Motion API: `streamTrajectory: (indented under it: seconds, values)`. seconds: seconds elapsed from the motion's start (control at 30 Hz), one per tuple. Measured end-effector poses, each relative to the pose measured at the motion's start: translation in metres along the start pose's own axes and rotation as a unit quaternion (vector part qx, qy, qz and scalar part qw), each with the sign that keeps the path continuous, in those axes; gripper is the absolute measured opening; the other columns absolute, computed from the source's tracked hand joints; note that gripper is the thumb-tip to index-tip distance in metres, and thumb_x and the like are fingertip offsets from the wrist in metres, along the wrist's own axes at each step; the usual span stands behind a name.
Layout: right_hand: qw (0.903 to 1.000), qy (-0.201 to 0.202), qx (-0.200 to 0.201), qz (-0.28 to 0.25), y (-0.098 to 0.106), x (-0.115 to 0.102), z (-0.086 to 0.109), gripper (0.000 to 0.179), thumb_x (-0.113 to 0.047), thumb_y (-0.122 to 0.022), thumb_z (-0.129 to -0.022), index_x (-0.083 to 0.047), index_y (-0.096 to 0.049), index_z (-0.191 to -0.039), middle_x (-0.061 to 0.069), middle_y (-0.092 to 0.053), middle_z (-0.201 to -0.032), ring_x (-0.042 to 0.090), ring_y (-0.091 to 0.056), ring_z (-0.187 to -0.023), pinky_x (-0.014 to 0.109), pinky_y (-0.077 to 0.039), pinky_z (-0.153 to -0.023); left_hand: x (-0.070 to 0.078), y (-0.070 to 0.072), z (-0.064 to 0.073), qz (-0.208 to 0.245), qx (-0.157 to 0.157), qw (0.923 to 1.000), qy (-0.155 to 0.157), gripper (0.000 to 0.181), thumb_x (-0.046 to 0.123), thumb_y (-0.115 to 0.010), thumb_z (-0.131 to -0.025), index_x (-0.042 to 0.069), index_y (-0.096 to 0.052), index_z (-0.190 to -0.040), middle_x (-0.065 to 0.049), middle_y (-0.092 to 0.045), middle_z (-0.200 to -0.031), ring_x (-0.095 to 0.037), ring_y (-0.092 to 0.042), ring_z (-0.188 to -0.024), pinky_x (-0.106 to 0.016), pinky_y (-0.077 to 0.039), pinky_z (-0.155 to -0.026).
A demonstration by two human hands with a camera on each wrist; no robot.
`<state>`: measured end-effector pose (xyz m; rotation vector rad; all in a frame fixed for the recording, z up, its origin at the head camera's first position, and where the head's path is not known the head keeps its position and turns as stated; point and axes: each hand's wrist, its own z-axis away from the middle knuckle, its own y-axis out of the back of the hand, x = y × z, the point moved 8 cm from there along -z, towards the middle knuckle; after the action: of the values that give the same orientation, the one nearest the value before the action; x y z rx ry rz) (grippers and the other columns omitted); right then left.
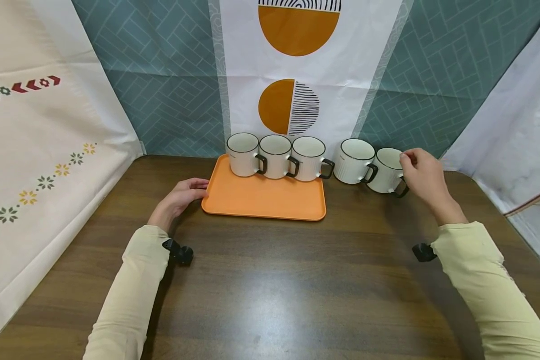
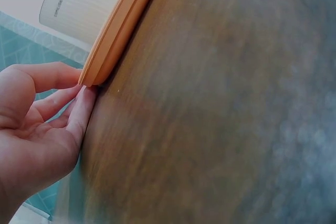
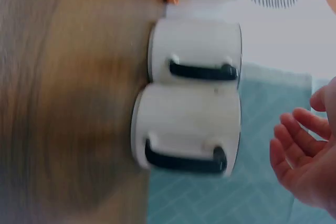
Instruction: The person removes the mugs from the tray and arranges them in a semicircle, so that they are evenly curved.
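Observation:
My left hand (image 1: 179, 199) is at the left end of an orange tray (image 1: 265, 202); in the left wrist view, its fingertips pinch the tray's rim (image 2: 113, 32) from above and below. Three white ribbed mugs (image 1: 275, 159) with dark rims and black handles stand upright in a row along the tray's back edge. To the right, two like mugs stand on the table, the nearer (image 1: 353, 162) and the outermost (image 1: 385, 172). My right hand (image 1: 425, 177) hovers over the outermost mug's right side, fingers loosely curled and holding nothing; a gap separates it from the mug in the right wrist view.
A brown wooden table (image 1: 270, 285) runs under everything. Behind the mugs hangs a teal patterned cloth (image 1: 171, 85) with a white printed panel (image 1: 243, 60). A white cloth with embroidery (image 1: 49, 190) borders the left side, and a pale cloth (image 1: 517, 115) the right.

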<state>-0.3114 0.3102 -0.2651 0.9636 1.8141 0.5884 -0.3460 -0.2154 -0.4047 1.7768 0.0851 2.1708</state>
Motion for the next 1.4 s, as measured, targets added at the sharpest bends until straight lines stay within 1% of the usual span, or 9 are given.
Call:
streamTrajectory:
  seconds: [0.2,0.33,0.5,0.67,0.8,1.0,1.23,1.33,1.4]
  values:
    - [0.9972,0.065,-0.025,-0.027,-0.032,-0.042,-0.001,0.031,-0.015,-0.044,-0.1,0.01,-0.058,-0.113,0.027,-0.06,-0.105,0.04,-0.055,-0.095,0.052,-0.042,-0.082,0.0,0.002,0.002,0.0,0.006,1.0,-0.006,0.05,-0.002,-0.052,-0.094,-0.012,-0.034,-0.141,-0.028,-0.041,-0.138,-0.028,-0.046,-0.116,-0.022,-0.044,-0.092]
    - [0.9941,0.081,-0.057,-0.044,-0.059,-0.061,-0.005,0.031,-0.013,-0.046,-0.099,0.009,-0.057,-0.119,0.026,-0.064,-0.108,0.038,-0.059,-0.097,0.05,-0.045,-0.083,-0.001,0.002,0.001,0.002,0.002,1.0,-0.006,0.051,-0.001,-0.052,-0.095,-0.012,-0.034,-0.141,-0.028,-0.04,-0.139,-0.03,-0.045,-0.119,-0.029,-0.041,-0.1]
    - [0.9896,0.076,-0.113,-0.045,-0.096,-0.073,-0.006,0.04,-0.01,-0.046,-0.098,0.009,-0.05,-0.133,0.026,-0.059,-0.123,0.038,-0.057,-0.111,0.051,-0.045,-0.092,-0.002,0.001,0.0,0.005,-0.001,1.0,-0.001,0.051,-0.001,-0.051,-0.095,-0.011,-0.033,-0.142,-0.028,-0.04,-0.139,-0.032,-0.044,-0.121,-0.037,-0.036,-0.106]
    - [0.9861,0.036,-0.148,-0.066,-0.121,-0.072,-0.008,0.047,-0.011,-0.047,-0.098,0.011,-0.04,-0.139,0.028,-0.047,-0.137,0.039,-0.049,-0.123,0.051,-0.038,-0.102,-0.001,0.002,-0.001,0.003,-0.002,1.0,0.005,0.05,0.0,-0.052,-0.096,-0.009,-0.034,-0.142,-0.026,-0.041,-0.139,-0.031,-0.045,-0.12,-0.038,-0.036,-0.106]
    - [0.982,-0.025,-0.152,-0.109,-0.132,-0.063,-0.013,0.052,-0.013,-0.047,-0.099,0.009,-0.032,-0.144,0.029,-0.044,-0.14,0.039,-0.045,-0.126,0.05,-0.035,-0.104,-0.001,0.001,-0.002,0.001,-0.004,1.0,0.005,0.05,0.001,-0.052,-0.096,-0.01,-0.034,-0.141,-0.026,-0.041,-0.138,-0.031,-0.045,-0.119,-0.039,-0.036,-0.106]
    - [0.9679,-0.091,-0.163,-0.168,-0.145,-0.051,-0.017,0.053,-0.019,-0.043,-0.102,0.006,-0.028,-0.146,0.03,-0.046,-0.135,0.039,-0.05,-0.117,0.048,-0.041,-0.099,-0.001,-0.001,-0.001,-0.002,-0.01,0.9999,0.002,0.05,0.001,-0.053,-0.096,-0.01,-0.035,-0.141,-0.026,-0.041,-0.138,-0.031,-0.045,-0.119,-0.039,-0.036,-0.106]
    - [0.9554,-0.123,-0.153,-0.22,-0.153,-0.049,-0.016,0.036,-0.02,-0.04,-0.103,0.01,-0.053,-0.119,0.025,-0.06,-0.108,0.028,-0.053,-0.096,0.034,-0.044,-0.081,-0.001,0.0,0.0,-0.003,-0.007,1.0,-0.001,0.049,0.001,-0.053,-0.096,-0.01,-0.036,-0.14,-0.025,-0.042,-0.137,-0.03,-0.046,-0.118,-0.038,-0.037,-0.105]
    - [0.9413,-0.129,-0.167,-0.263,-0.158,-0.052,-0.016,0.036,-0.019,-0.04,-0.103,0.013,-0.055,-0.108,0.021,-0.06,-0.095,0.023,-0.054,-0.088,0.039,-0.048,-0.081,-0.002,0.001,-0.001,0.002,-0.005,1.0,0.002,0.048,0.0,-0.052,-0.096,-0.009,-0.037,-0.14,-0.025,-0.042,-0.136,-0.031,-0.045,-0.118,-0.04,-0.036,-0.106]
    - [0.9253,-0.141,-0.178,-0.304,-0.163,-0.053,-0.015,0.036,-0.019,-0.039,-0.104,0.013,-0.055,-0.101,0.015,-0.059,-0.086,0.019,-0.055,-0.083,0.043,-0.05,-0.082,-0.002,0.001,-0.001,-0.001,-0.006,1.0,-0.002,0.048,0.001,-0.053,-0.095,-0.01,-0.036,-0.14,-0.026,-0.043,-0.136,-0.031,-0.046,-0.117,-0.039,-0.037,-0.105]
